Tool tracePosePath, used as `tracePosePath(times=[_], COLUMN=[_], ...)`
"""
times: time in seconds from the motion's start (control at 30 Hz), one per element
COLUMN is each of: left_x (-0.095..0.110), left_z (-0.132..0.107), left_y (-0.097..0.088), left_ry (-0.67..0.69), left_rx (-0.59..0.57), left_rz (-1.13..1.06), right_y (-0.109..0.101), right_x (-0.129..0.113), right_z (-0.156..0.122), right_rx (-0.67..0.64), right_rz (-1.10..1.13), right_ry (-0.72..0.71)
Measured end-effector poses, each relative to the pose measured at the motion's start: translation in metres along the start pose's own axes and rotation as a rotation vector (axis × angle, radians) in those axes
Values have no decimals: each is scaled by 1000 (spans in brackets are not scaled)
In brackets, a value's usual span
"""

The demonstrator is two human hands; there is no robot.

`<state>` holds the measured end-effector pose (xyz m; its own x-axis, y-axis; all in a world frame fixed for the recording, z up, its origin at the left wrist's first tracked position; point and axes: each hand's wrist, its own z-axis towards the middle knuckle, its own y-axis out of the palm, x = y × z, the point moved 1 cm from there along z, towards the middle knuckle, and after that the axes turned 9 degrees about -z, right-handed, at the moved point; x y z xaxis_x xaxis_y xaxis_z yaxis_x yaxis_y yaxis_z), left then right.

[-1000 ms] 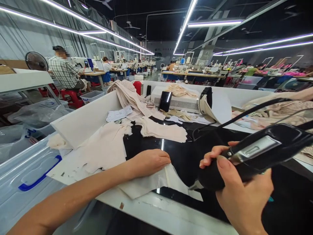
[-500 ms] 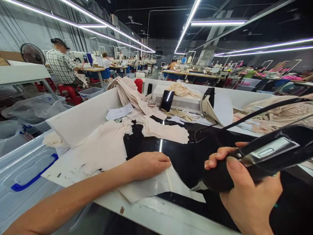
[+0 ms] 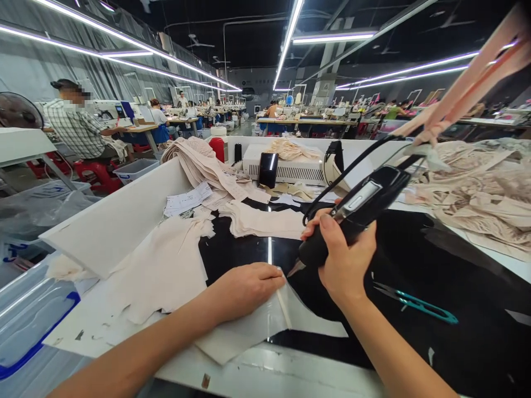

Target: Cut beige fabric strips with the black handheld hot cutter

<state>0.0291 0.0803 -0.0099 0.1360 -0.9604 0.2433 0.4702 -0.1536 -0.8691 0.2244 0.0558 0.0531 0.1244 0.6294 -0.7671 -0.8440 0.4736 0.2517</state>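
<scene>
My left hand (image 3: 244,288) lies knuckles up on a pale sheet of fabric (image 3: 265,320) at the near edge of the black glass worktop (image 3: 415,265), with its fingers curled down and pressing the sheet. My right hand (image 3: 342,257) is wrapped round the grip of a black corded cutting tool (image 3: 359,207). The tool's metal tip (image 3: 295,268) points down at the sheet's upper edge, just right of my left fingertips.
Teal thread snips (image 3: 415,303) lie on the glass to the right. Cream fabric pieces (image 3: 265,220) and paper slips (image 3: 186,199) lie behind, with a white machine (image 3: 290,170) at the back. Lace fabric (image 3: 485,193) is heaped at right. A seated person (image 3: 78,130) works far left.
My right hand has carried the cutting tool in from the right, up and leftward, bringing its tip beside my left fingers. The snips have come into sight. My left hand stays on the sheet.
</scene>
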Motion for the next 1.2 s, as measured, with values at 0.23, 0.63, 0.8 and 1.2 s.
tracePosePath(times=[0.23,0.63,0.8,1.2], left_x=[1,1,0,-5], left_z=[0,0,0,-1], left_y=[0,-1,0,-1], left_ry=[-1,-21,-41,-29], left_rx=[-9,-32,-51,-27], left_rz=[-10,-27,-34,-95], right_y=[4,5,-1,-3], right_x=[5,0,-6,-9], right_z=[-2,-4,-8,-10], right_rx=[-12,13,43,44], right_rz=[-1,-43,-16,-43], right_ry=[-9,16,22,19])
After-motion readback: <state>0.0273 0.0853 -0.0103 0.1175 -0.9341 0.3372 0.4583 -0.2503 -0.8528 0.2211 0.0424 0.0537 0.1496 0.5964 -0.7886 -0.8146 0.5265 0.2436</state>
